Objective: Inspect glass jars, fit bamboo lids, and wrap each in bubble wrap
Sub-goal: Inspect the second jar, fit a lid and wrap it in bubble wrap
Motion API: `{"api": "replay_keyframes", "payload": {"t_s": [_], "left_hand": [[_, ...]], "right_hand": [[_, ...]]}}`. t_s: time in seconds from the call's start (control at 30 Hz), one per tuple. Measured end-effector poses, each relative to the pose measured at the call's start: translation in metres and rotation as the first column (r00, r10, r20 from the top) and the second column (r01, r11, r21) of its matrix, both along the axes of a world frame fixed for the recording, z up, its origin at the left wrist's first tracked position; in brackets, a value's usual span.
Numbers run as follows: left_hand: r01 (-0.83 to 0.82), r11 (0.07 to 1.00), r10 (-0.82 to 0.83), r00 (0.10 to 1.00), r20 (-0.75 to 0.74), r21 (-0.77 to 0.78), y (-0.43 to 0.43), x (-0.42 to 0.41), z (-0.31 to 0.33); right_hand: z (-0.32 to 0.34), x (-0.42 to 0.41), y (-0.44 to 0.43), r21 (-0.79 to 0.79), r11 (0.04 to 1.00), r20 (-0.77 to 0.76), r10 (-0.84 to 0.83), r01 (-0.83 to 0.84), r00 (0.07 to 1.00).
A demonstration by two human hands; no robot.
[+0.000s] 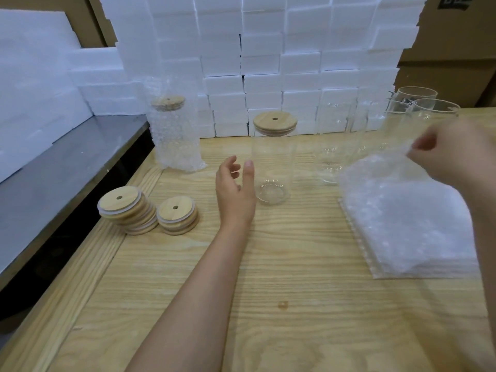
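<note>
A clear glass jar [273, 162] with a bamboo lid [275, 123] on top stands mid-table. My left hand [234, 191] hovers just left of its base, fingers relaxed, holding nothing. My right hand [451, 154] reaches over the stack of bubble wrap sheets [408, 224] at the right and pinches the far edge of the top sheet. A jar wrapped in bubble wrap [174, 132] stands at the back left. Two piles of bamboo lids [128, 210] [177, 214] lie at the left edge of the table.
Several bare glass jars [418, 108] stand at the back right. A wall of white foam blocks [268, 63] lines the back of the wooden table [268, 304]. A grey metal surface [61, 167] sits lower at the left, with cardboard boxes behind.
</note>
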State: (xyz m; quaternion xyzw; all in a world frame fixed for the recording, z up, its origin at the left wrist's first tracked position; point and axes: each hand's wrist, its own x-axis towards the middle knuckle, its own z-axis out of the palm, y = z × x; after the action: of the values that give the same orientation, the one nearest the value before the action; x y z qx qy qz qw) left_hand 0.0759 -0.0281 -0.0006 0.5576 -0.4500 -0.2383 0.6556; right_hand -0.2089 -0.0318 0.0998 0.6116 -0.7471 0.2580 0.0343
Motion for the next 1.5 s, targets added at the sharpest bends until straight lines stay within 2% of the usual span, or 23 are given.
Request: {"api": "replay_keyframes", "payload": {"t_s": [0.1,0.2,0.33,0.4,0.57,0.7,0.77,0.83,0.93,1.07,1.23,1.33,1.4,1.5], "left_hand": [[-0.101,0.990,0.100,0.995,-0.010,-0.096,0.003,0.002,0.001],[0.000,0.992,-0.003,1.000,-0.026,-0.127,0.007,0.001,0.002],[0.128,0.969,-0.161,0.976,-0.147,-0.213,0.011,0.000,0.005],[0.178,0.946,-0.216,0.969,-0.118,-0.272,0.013,0.001,0.005],[0.309,0.921,-0.304,0.951,0.059,-0.235,0.016,0.000,0.005],[0.309,0.929,-0.300,0.951,0.072,-0.206,0.016,0.000,0.002],[0.301,0.924,-0.292,0.954,0.071,-0.237,0.015,0.001,0.002],[0.310,0.913,-0.298,0.951,0.089,-0.264,0.015,0.001,0.000],[0.321,0.908,-0.300,0.947,0.118,-0.269,0.015,0.000,-0.001],[0.311,0.916,-0.287,0.949,0.127,-0.254,0.015,0.000,-0.001],[0.334,0.910,-0.300,0.939,0.166,-0.244,0.017,-0.003,-0.002],[0.293,0.928,-0.253,0.949,0.189,-0.231,0.017,-0.003,-0.003],[0.230,0.949,-0.196,0.966,0.170,-0.215,0.017,-0.002,-0.003],[0.121,0.976,-0.100,0.988,0.120,-0.182,0.016,0.000,-0.003]], "right_hand": [[0.010,0.053,0.021,-0.197,0.924,0.093,0.349,-0.326,0.933],[-0.006,0.101,0.032,-0.265,0.767,-0.088,0.585,-0.585,0.807],[-0.055,0.144,0.043,-0.322,0.599,-0.396,0.617,-0.733,0.680],[-0.075,0.152,0.044,-0.333,0.548,-0.475,0.606,-0.767,0.639],[-0.096,0.157,0.041,-0.370,0.500,-0.465,0.630,-0.783,0.622],[-0.099,0.158,0.046,-0.432,0.500,-0.199,0.759,-0.750,0.621],[-0.096,0.155,0.047,-0.529,0.552,-0.054,0.736,-0.644,0.675],[-0.092,0.150,0.043,-0.583,0.625,0.002,0.640,-0.520,0.768],[-0.094,0.143,0.036,-0.553,0.700,-0.068,0.502,-0.451,0.862],[-0.096,0.137,0.031,-0.562,0.702,-0.133,0.444,-0.437,0.886],[-0.095,0.139,0.031,-0.588,0.624,-0.210,0.496,-0.515,0.842],[-0.095,0.139,0.031,-0.629,0.606,-0.220,0.463,-0.488,0.859],[-0.094,0.136,0.030,-0.668,0.563,-0.293,0.402,-0.486,0.868],[-0.093,0.135,0.029,-0.687,0.444,-0.478,0.320,-0.575,0.818]]}}
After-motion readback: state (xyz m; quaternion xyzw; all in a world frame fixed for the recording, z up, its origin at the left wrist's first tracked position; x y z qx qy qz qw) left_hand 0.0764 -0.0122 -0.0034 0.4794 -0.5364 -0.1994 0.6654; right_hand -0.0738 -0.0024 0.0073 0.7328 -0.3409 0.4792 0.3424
